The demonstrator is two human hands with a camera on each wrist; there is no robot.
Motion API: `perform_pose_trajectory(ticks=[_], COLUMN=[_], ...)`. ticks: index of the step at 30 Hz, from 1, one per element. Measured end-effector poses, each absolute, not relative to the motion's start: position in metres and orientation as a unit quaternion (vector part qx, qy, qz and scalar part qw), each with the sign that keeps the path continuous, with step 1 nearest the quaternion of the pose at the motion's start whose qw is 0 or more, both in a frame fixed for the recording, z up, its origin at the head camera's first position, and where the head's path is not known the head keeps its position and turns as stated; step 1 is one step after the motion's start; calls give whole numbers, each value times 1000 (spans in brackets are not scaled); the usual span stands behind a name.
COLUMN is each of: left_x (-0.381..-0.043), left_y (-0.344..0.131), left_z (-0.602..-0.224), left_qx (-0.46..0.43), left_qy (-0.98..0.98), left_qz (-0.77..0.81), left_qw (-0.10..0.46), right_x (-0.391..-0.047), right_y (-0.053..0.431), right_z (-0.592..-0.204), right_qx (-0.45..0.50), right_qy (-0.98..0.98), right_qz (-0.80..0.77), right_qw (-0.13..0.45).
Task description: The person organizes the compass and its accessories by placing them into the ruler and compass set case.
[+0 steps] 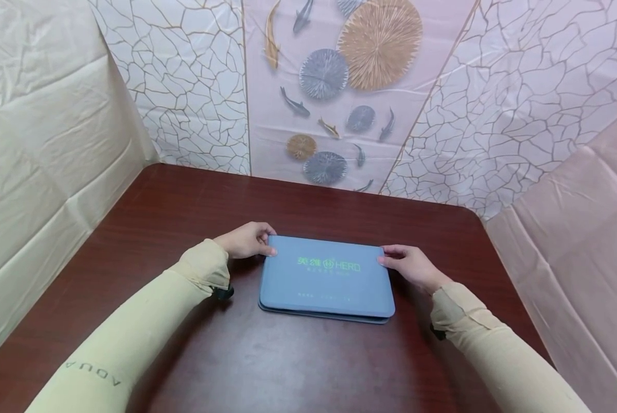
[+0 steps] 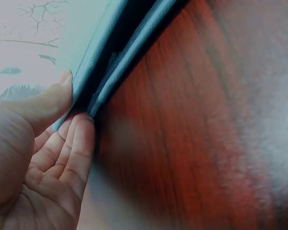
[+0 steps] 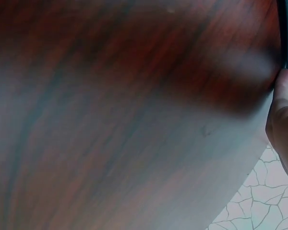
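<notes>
A flat blue case (image 1: 326, 281), printed with "HERO" and Chinese characters in yellow-green, lies at the middle of the table. At its far left corner my left hand (image 1: 248, 240) pinches the cover edge, thumb on top. The left wrist view shows that hand (image 2: 48, 143) close up, fingers curled beneath the edge and a dark gap between the case's two layers. My right hand (image 1: 414, 267) grips the far right corner, its thumb also on the cover. Only part of the right hand (image 3: 284, 115) shows in the right wrist view, at the case's dark edge (image 3: 287, 33).
The dark red wood-grain table (image 1: 287, 367) has rounded far corners. A patterned sheet (image 1: 308, 115) with fish and round leaf shapes hangs behind it. Pale cloth (image 1: 34, 143) lines the left side, and more cloth (image 1: 587, 258) hangs on the right.
</notes>
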State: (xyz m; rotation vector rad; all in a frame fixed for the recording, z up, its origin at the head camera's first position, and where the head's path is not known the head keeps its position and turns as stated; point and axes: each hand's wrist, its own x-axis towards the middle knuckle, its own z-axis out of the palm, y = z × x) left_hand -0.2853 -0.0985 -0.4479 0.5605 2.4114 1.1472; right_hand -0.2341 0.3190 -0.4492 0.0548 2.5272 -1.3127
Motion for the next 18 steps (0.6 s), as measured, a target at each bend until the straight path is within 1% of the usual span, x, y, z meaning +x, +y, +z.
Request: perform_pose_trajectory(ticks=[4,7,12,18], left_x=[-293,-298,-303,-307], left_y=[-99,-101,-104,-105], left_z=[-448,-448,-446,-448], left_qx=[192,176,149,137], left_qy=[869,872,871,861], left_qz=[415,418,419,425], left_qw=[186,183,209,242], right_x=[-244,-251,-259,-258], right_y=[316,312,313,316], right_z=[-450,-451,-454,-453], right_qx=[24,20,19,23], right_qy=[875,870,869,847], right_qz=[-464,-473,-476,-512], right_qw=[138,134,137,141])
